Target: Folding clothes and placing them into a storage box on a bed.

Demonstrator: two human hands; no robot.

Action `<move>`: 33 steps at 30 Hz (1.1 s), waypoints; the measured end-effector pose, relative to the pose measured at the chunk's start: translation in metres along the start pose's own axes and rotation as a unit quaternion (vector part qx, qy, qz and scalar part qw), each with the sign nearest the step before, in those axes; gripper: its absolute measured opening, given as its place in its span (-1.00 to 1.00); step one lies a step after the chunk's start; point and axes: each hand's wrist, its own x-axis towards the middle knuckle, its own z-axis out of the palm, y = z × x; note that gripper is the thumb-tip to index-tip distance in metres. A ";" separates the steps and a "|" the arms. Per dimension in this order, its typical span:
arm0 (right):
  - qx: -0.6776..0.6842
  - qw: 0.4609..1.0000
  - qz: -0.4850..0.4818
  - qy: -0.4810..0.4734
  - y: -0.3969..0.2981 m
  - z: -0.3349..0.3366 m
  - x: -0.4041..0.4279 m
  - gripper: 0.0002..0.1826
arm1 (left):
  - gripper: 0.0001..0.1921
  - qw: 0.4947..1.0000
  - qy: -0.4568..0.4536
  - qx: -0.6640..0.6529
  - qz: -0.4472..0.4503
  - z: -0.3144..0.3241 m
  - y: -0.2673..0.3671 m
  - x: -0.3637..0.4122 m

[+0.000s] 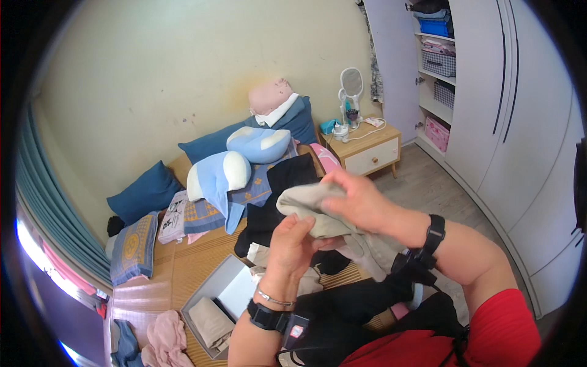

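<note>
A light beige cloth garment (pixel 337 225), partly bunched, hangs between my two hands above the bed. My left hand (pixel 293 243) pinches its near-left edge between thumb and fingers. At the upper right of the cloth, my right hand (pixel 351 199) grips it, slightly blurred. Below and to the left, a grey storage box (pixel 197 286) lies on the bed mat and holds a folded beige garment (pixel 211 321). Black clothing (pixel 261 225) is spread on the bed behind my hands. More beige clothing (pixel 307 280) lies beside the box, partly hidden by my left forearm.
Pink (pixel 167 339) and blue clothes (pixel 124 344) lie at the bed's lower left. Blue-and-white pillows (pixel 220 176) and dark blue cushions (pixel 142 192) rest near the wall. A wooden nightstand (pixel 367 147) carries a mirror. At right stands a white wardrobe (pixel 486 91), one door open.
</note>
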 end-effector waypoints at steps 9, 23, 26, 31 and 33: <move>-0.057 0.997 -0.045 -0.039 0.001 0.006 -0.021 -0.60 | -0.89 0.996 0.053 0.068 0.006 -0.001 -0.008 -0.009; 0.177 0.979 0.036 -0.093 0.006 -0.013 -0.016 -0.63 | -0.37 0.987 -0.007 0.127 0.101 -0.061 -0.001 -0.024; 0.216 0.973 0.028 -0.071 0.000 -0.009 -0.018 -0.59 | -0.64 0.949 0.115 0.247 0.162 -0.053 0.017 -0.028; 0.046 0.981 0.055 -0.178 -0.030 -0.007 -0.037 -0.63 | -0.66 0.806 0.067 0.513 0.288 -0.038 0.044 -0.079; 0.031 0.962 -0.113 -0.246 -0.030 0.000 -0.062 -0.67 | -0.68 0.804 0.012 0.545 0.237 -0.032 0.041 -0.117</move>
